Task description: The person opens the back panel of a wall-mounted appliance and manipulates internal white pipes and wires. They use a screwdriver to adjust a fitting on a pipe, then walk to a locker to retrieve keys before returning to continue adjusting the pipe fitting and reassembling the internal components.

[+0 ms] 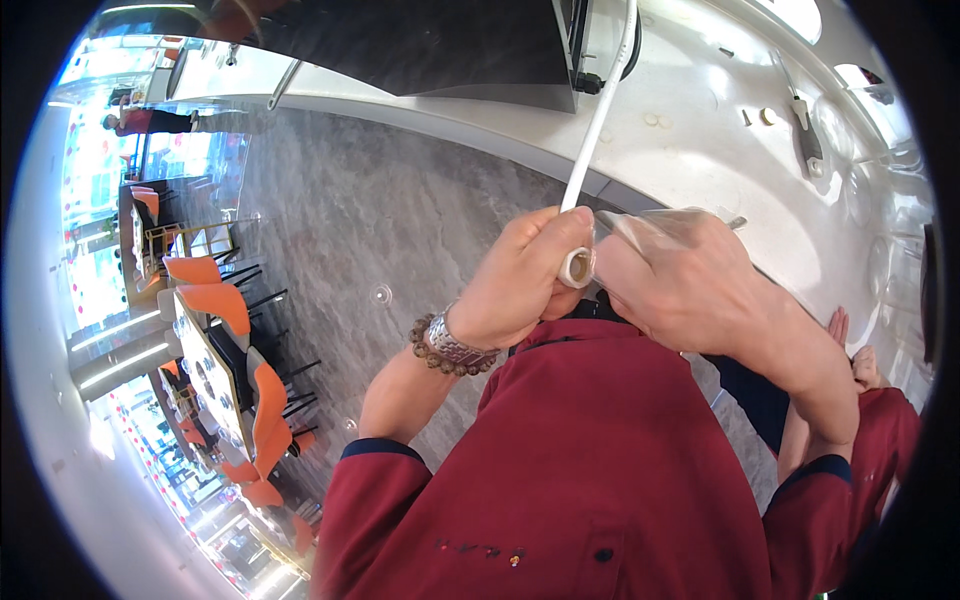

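Note:
In front of my chest, my left hand (pixel 520 275) is closed around a thin white hose (pixel 597 120) that runs up past the counter edge. Just below the thumb of that hand shows a round white hollow end (pixel 577 268) with a tan inside; I cannot tell whether it belongs to the hose. Close beside it, my right hand (pixel 690 275) is closed on a sheet of clear plastic film (pixel 655 225), crumpled over its knuckles and reaching toward the left hand. The right fingertips are partly hidden.
On the white counter (pixel 680 150) lie a grey-handled tool (pixel 806 135), a small beige ring (pixel 768 116) and small bits. A black panel (pixel 450 45) stands at the counter's left. A co-worker's hands (pixel 850 350) are at right. Orange chairs (pixel 265 410) line tables at left.

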`<action>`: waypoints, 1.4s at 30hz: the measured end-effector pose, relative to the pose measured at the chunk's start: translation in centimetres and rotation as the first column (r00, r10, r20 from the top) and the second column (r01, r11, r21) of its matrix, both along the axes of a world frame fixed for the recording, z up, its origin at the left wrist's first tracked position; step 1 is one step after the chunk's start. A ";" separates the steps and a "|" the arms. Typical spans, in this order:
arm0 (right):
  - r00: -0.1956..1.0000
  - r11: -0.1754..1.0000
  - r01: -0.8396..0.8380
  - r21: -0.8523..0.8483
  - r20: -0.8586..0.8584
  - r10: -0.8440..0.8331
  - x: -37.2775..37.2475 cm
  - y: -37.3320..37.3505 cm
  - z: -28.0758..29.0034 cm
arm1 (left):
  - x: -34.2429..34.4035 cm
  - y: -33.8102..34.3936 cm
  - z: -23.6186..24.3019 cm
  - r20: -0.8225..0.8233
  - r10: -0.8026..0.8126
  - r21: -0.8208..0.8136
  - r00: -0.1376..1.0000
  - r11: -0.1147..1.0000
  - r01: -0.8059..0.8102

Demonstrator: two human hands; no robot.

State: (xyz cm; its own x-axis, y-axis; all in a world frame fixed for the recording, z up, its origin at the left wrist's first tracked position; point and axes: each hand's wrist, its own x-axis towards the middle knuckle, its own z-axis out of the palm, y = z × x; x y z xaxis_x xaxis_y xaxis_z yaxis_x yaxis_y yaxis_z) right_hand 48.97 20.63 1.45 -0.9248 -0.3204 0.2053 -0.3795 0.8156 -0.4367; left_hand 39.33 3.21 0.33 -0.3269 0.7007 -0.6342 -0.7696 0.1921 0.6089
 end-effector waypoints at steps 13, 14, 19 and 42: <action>0.765 0.488 0.538 -0.687 0.641 0.059 1.0 -1.1 0.8 | 0.0 -0.5 -0.2 -0.082 0.057 0.036 0.995 0.998 -0.055; 0.794 0.476 0.513 -0.714 0.606 0.053 1.3 -1.6 0.1 | 0.0 -0.4 -0.2 -0.079 0.052 0.030 0.995 0.998 -0.050; 0.779 0.413 0.512 -0.753 0.610 0.145 0.8 -1.7 0.6 | 0.0 -0.2 -0.1 -0.078 0.049 -0.003 0.996 0.999 -0.049; 0.877 0.507 0.420 -0.753 0.481 -0.013 1.0 -2.5 0.8 | -0.3 -0.3 0.9 0.002 0.021 0.035 1.000 0.999 -0.022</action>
State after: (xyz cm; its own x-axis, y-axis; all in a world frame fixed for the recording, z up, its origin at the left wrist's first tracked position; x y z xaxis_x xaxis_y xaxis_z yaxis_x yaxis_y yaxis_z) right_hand 49.95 18.12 2.27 -0.9935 0.0262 -0.1111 0.1122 0.0421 -0.9928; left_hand 38.99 2.90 1.22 -0.3411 0.7151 -0.6101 -0.7743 0.1543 0.6138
